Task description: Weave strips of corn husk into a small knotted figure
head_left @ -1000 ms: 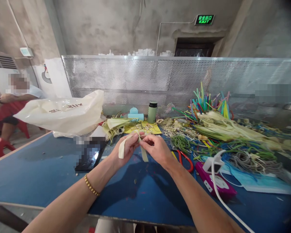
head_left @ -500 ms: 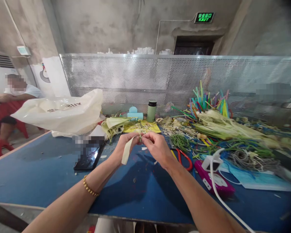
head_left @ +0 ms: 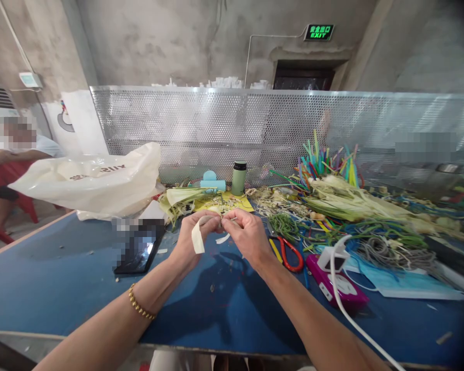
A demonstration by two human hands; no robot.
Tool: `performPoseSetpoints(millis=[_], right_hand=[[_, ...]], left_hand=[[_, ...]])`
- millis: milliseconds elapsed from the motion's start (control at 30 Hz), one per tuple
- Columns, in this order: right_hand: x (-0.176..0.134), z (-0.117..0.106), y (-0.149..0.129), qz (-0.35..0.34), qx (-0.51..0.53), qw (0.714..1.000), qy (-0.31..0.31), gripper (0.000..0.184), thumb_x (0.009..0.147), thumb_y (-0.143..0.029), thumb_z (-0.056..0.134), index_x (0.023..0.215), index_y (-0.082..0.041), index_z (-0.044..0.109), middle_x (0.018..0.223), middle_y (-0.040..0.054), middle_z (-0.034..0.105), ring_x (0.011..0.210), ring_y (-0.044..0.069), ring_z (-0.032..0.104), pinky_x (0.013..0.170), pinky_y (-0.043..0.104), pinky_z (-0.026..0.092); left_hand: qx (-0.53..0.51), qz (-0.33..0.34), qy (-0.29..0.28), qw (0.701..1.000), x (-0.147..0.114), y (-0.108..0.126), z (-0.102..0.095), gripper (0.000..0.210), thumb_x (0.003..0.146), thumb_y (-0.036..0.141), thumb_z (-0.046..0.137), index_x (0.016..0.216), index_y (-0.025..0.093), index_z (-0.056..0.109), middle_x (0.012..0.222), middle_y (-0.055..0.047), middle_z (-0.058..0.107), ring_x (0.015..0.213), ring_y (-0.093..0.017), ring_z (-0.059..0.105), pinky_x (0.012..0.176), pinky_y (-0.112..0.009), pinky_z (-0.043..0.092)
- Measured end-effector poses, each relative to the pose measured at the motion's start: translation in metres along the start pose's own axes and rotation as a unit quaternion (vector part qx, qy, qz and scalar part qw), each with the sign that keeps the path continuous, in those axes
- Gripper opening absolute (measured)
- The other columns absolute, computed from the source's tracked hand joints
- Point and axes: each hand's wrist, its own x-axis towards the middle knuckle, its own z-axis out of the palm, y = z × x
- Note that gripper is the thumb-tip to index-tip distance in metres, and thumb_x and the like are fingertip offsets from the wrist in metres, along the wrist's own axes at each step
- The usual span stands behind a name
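Just above the blue table [head_left: 62, 278], my two hands meet fingertip to fingertip. My left hand [head_left: 190, 238] pinches a pale, flat strip of husk [head_left: 197, 240], whose loose end hangs down over the fingers. My right hand [head_left: 250, 238] is closed too, its thumb and forefinger pinching the strip's other part where the hands touch. Most of what lies between the fingertips is hidden. Below them, a small white scrap [head_left: 223, 239] shows. Red-handled scissors [head_left: 292, 255] lie right of my right hand.
A phone-like black device [head_left: 139, 250] and a white plastic bag [head_left: 100, 180] are on the left. Behind the hands stand a green bottle [head_left: 238, 179] and husk scraps on a yellow sheet [head_left: 242, 202]. Right are corn husks [head_left: 344, 198], green twine [head_left: 284, 225], a purple power bank [head_left: 334, 283] with a white cable.
The hanging strip end has shifted and curls more over my left fingers. My fingertips have drawn closer together. The whole view has moved slightly.
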Motion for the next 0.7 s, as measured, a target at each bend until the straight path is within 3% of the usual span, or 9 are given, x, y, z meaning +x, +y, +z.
performPoseSetpoints(millis=[133, 233, 300, 400, 500, 567, 700], right_hand=[[0.003, -0.004, 0.005, -0.057, -0.036, 0.998, 0.014, 0.023, 0.084, -0.035, 0.055, 0.073, -0.018, 0.066, 0.058, -0.0004, 0.060, 0.052, 0.012, 0.049, 0.050, 0.022, 0.036], [0.009, -0.014, 0.009, -0.133, -0.096, 0.983, 0.084, 0.034, 0.090, -0.039, 0.050, 0.070, -0.017, 0.066, 0.073, 0.0055, 0.065, 0.067, 0.015, 0.056, 0.062, 0.025, 0.042], [0.013, -0.021, 0.011, -0.147, -0.096, 0.978, 0.113, 0.029, 0.089, -0.037, 0.052, 0.077, -0.016, 0.068, 0.081, 0.0073, 0.067, 0.069, 0.015, 0.057, 0.064, 0.026, 0.044], [0.013, -0.024, 0.010, -0.078, -0.032, 0.996, 0.025, 0.023, 0.085, -0.034, 0.058, 0.092, -0.016, 0.070, 0.078, 0.0052, 0.068, 0.056, 0.012, 0.054, 0.053, 0.024, 0.043], [0.010, -0.020, 0.006, -0.005, 0.041, 0.996, -0.075, 0.021, 0.084, -0.032, 0.058, 0.092, -0.016, 0.070, 0.066, 0.0018, 0.065, 0.046, 0.011, 0.050, 0.043, 0.022, 0.039], [0.007, -0.018, 0.005, 0.002, 0.060, 0.995, -0.086, 0.018, 0.084, -0.029, 0.057, 0.083, -0.016, 0.069, 0.059, -0.0001, 0.061, 0.044, 0.010, 0.049, 0.043, 0.021, 0.039], [0.007, -0.016, 0.003, -0.050, -0.002, 0.998, -0.031, 0.014, 0.080, -0.021, 0.058, 0.070, -0.016, 0.065, 0.062, 0.0013, 0.064, 0.052, 0.011, 0.054, 0.050, 0.021, 0.042]], left_hand=[[-0.071, -0.047, 0.023, 0.996, 0.000, 0.004, 0.002, 0.023, 0.069, 0.030, 0.077, 0.080, 0.011, 0.070, 0.073, -0.007, 0.068, 0.069, -0.017, 0.063, 0.072, -0.032, 0.049], [-0.078, -0.066, 0.004, 0.995, 0.002, 0.007, 0.000, 0.024, 0.070, 0.030, 0.076, 0.083, 0.011, 0.071, 0.077, -0.008, 0.070, 0.072, -0.019, 0.065, 0.073, -0.032, 0.050], [-0.069, -0.055, -0.016, 0.996, 0.002, 0.007, -0.001, 0.021, 0.073, 0.030, 0.074, 0.082, 0.010, 0.072, 0.076, -0.008, 0.069, 0.072, -0.018, 0.064, 0.073, -0.031, 0.049], [-0.070, -0.042, -0.027, 0.996, 0.001, 0.008, 0.000, 0.019, 0.073, 0.028, 0.074, 0.080, 0.010, 0.072, 0.075, -0.007, 0.068, 0.071, -0.016, 0.062, 0.071, -0.029, 0.049], [-0.083, -0.060, -0.025, 0.994, -0.001, 0.008, 0.002, 0.019, 0.071, 0.027, 0.076, 0.082, 0.011, 0.072, 0.073, -0.006, 0.068, 0.069, -0.015, 0.061, 0.069, -0.028, 0.049], [-0.091, -0.071, -0.020, 0.993, -0.001, 0.008, 0.004, 0.019, 0.070, 0.026, 0.077, 0.080, 0.011, 0.071, 0.071, -0.006, 0.067, 0.067, -0.014, 0.061, 0.068, -0.027, 0.049], [-0.103, -0.080, -0.007, 0.991, 0.000, 0.007, 0.003, 0.017, 0.068, 0.023, 0.079, 0.074, 0.011, 0.070, 0.067, -0.004, 0.065, 0.065, -0.013, 0.060, 0.066, -0.026, 0.049]])
